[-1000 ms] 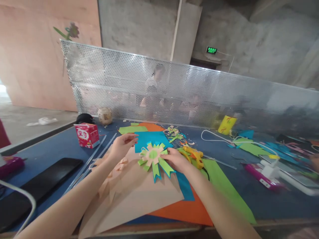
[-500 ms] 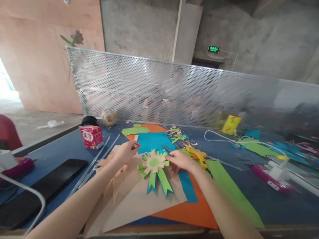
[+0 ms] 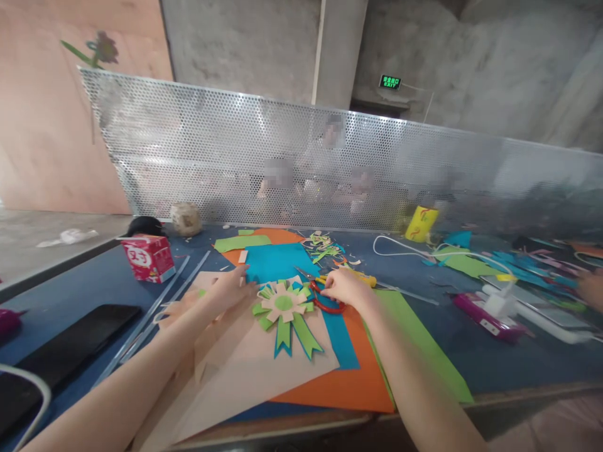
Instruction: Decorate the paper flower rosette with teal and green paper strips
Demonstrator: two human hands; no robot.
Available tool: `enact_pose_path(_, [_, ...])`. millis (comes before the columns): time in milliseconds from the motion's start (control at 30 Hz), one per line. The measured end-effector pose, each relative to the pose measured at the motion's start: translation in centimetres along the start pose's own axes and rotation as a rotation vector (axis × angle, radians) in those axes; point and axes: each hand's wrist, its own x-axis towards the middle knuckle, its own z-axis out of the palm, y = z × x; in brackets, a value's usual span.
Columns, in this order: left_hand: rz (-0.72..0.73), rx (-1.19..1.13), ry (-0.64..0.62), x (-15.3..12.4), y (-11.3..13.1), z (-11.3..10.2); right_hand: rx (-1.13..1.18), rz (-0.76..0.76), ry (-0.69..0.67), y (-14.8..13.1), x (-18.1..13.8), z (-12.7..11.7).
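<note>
A paper rosette [image 3: 284, 303] in green, beige and blue, with two notched tails, lies on a beige paper sheet [image 3: 245, 376]. To its right are scissors [image 3: 328, 307] with red handles, their blades pointing up and left. My right hand [image 3: 347, 287] is closed at the handles, its fingertips pinching the upper loop. On the rosette's other side, my left hand [image 3: 230, 290] hovers low with loosely parted fingers and no visible object in them. Its fingertips are near the corner of a blue sheet [image 3: 277, 260] and are somewhat blurred.
Behind my right hand is a yellow glue gun [image 3: 367, 279], partly hidden. Paper scraps [image 3: 325, 245] are scattered farther back. A red box [image 3: 149, 258] and a black phone-like slab [image 3: 70, 358] are at left, a purple power strip [image 3: 490, 319] at right. A perforated metal screen [image 3: 226, 169] borders the table.
My view has swung slightly right. My right hand has shifted from the rosette's edge onto the scissors' handles, which now show. My left hand has drawn back left and its fingers have loosened.
</note>
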Motion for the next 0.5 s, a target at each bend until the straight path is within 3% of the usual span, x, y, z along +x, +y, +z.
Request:
enact_pose_path(300, [-0.176, -0.809, 0.098, 0.2, 2.0, -0.9, -0.229, -0.008, 0.014, -0.8, -0.5, -0.3])
enact_pose_path(400, [-0.172, -0.814, 0.095, 0.0, 2.4, -1.0, -0.269, 0.015, 0.01, -1.1, -0.8, -0.2])
enact_pose_path(500, [-0.036, -0.574, 0.088, 0.0, 2.2, -0.8, -0.295, 0.052, -0.016, -1.6, -1.0, -0.2])
